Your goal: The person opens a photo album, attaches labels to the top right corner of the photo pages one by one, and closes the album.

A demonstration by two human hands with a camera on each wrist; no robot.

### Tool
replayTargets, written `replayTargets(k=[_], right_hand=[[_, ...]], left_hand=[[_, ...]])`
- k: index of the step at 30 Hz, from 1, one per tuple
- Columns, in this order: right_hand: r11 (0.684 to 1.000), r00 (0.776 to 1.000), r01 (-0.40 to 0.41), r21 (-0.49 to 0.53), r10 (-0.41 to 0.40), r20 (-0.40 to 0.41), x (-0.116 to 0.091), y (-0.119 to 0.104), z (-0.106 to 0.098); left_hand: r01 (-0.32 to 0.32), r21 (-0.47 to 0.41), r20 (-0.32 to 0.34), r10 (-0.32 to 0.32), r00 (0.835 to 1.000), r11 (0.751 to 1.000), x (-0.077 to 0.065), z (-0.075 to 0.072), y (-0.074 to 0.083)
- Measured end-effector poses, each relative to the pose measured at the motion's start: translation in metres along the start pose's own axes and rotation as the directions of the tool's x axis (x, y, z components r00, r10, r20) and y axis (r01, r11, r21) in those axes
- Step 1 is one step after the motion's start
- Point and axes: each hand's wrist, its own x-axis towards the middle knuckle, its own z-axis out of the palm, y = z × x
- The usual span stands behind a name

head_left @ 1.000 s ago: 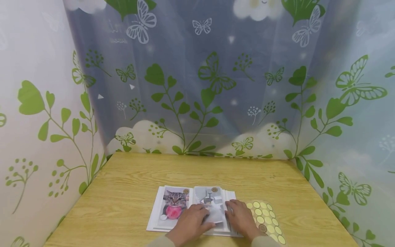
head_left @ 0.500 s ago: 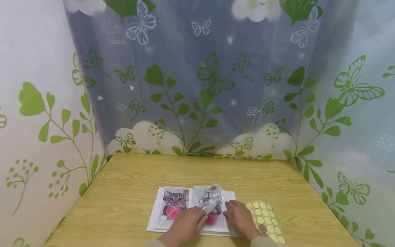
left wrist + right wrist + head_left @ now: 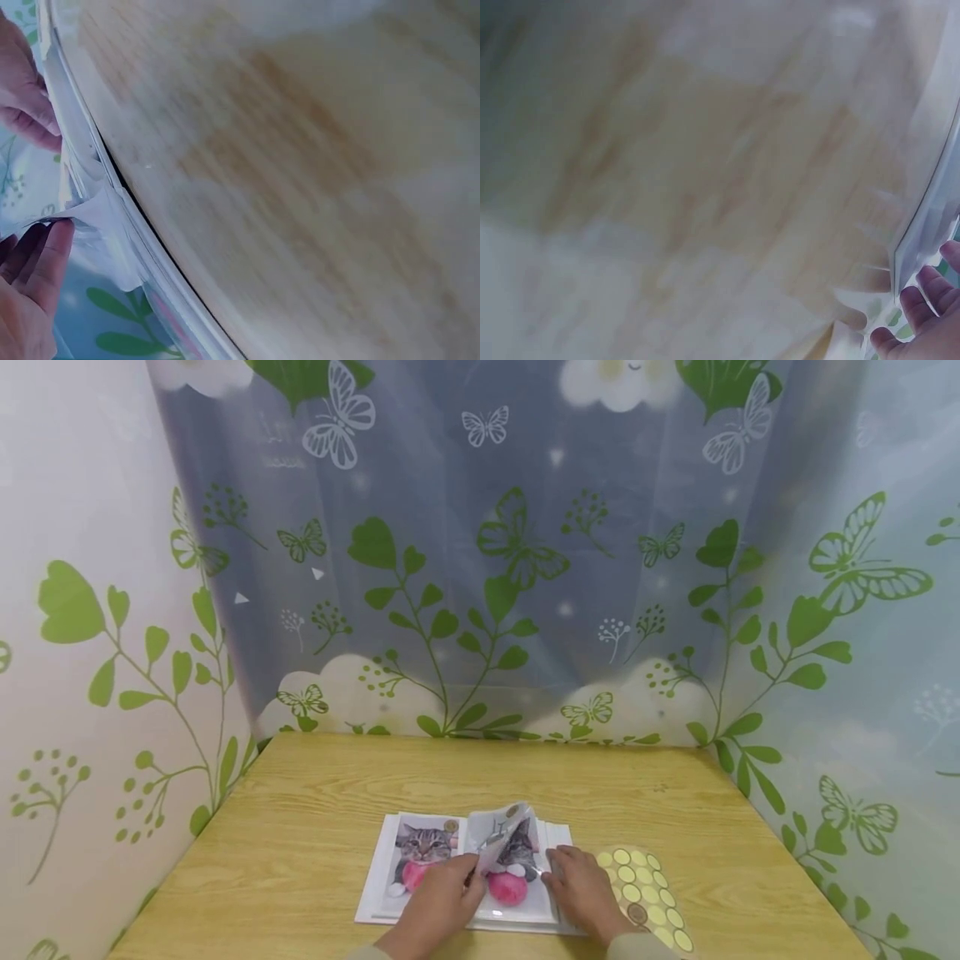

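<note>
A small white photo album [image 3: 369,893] lies spread on the table. Its left page bears a photo of a cat [image 3: 425,843] with a pink ball-like shape. My left hand [image 3: 442,897] pinches a clear-sleeved page [image 3: 498,837], which bends up and leftward. Below that page another cat picture [image 3: 507,888] shows in part. In the left wrist view the fingers of the left hand [image 3: 37,289] hold the page's edge. My right hand [image 3: 583,889] rests on the album's right edge. The right wrist view shows that hand's fingers [image 3: 917,306] spread and slightly bent at the edge.
A sheet of round gold stickers [image 3: 651,893] lies right of the album, partly behind the right hand and wrist; one circle is brown. The wood-grain table [image 3: 300,810] is bounded by a leaf-and-butterfly curtain [image 3: 420,693] at the back and sides.
My left hand has moved left and lifted the right-hand page up and over, uncovering the cat picture with pink beneath. The right hand has stayed at the album's edge.
</note>
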Motion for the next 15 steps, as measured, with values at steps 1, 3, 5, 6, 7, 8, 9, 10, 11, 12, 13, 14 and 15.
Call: replayTargets(k=[1, 3, 5, 6, 7, 8, 9, 10, 11, 12, 13, 14, 15], right_hand=[[1.000, 1.000, -0.001, 0.002, 0.001, 0.000, 0.0000, 0.0003, 0.0000], [1.000, 1.000, -0.001, 0.006, 0.001, 0.001, 0.0001, 0.0003, -0.0004], [1.000, 1.000, -0.002, 0.010, 0.002, 0.003, 0.0002, 0.0003, -0.0005], [1.000, 1.000, -0.002, 0.011, 0.002, 0.004, 0.0001, 0.0003, -0.0006], [1.000, 1.000, -0.003, 0.010, 0.003, 0.006, 0.0001, 0.0002, -0.0007], [1.000, 1.000, -0.004, 0.011, 0.004, 0.006, 0.0001, 0.0003, -0.0006], [1.000, 1.000, -0.005, 0.011, 0.004, 0.006, -0.0001, 0.0003, -0.0006], [1.000, 1.000, -0.005, 0.011, 0.005, 0.005, -0.0002, 0.0003, -0.0006], [1.000, 1.000, 0.000, 0.009, 0.000, 0.001, -0.0003, 0.0004, -0.0007], [1.000, 1.000, 0.000, 0.008, 0.000, 0.002, -0.0004, 0.0004, -0.0008], [1.000, 1.000, -0.001, 0.008, 0.001, 0.003, -0.0005, 0.0004, -0.0010], [1.000, 1.000, -0.002, 0.009, 0.002, 0.005, -0.0003, 0.0006, -0.0010], [1.000, 1.000, -0.004, 0.009, 0.004, 0.007, -0.0003, 0.0004, -0.0016]], left_hand=[[0.015, -0.012, -0.009, -0.015, 1.000, 1.000, -0.0005, -0.0006, -0.0008], [0.043, -0.039, -0.030, -0.044, 0.999, 0.998, -0.0012, -0.0023, -0.0022], [0.080, -0.077, -0.037, -0.083, 0.996, 0.994, -0.0022, -0.0040, -0.0033], [0.093, -0.094, -0.043, -0.098, 0.994, 0.991, -0.0026, -0.0048, -0.0040], [0.107, -0.111, -0.050, -0.113, 0.992, 0.988, -0.0030, -0.0056, -0.0045], [0.123, -0.129, -0.054, -0.130, 0.990, 0.984, -0.0032, -0.0065, -0.0050], [0.139, -0.140, -0.057, -0.148, 0.987, 0.980, -0.0035, -0.0070, -0.0054], [0.155, -0.148, -0.059, -0.166, 0.984, 0.977, -0.0037, -0.0073, -0.0059], [0.171, -0.156, -0.064, -0.183, 0.981, 0.973, -0.0039, -0.0075, -0.0065], [0.190, -0.168, -0.063, -0.203, 0.977, 0.967, -0.0040, -0.0079, -0.0066], [0.215, -0.181, -0.064, -0.229, 0.971, 0.960, -0.0040, -0.0084, -0.0064], [0.241, -0.196, -0.059, -0.256, 0.965, 0.951, -0.0040, -0.0090, -0.0061], [0.271, -0.219, -0.050, -0.288, 0.956, 0.937, -0.0040, -0.0096, -0.0055]])
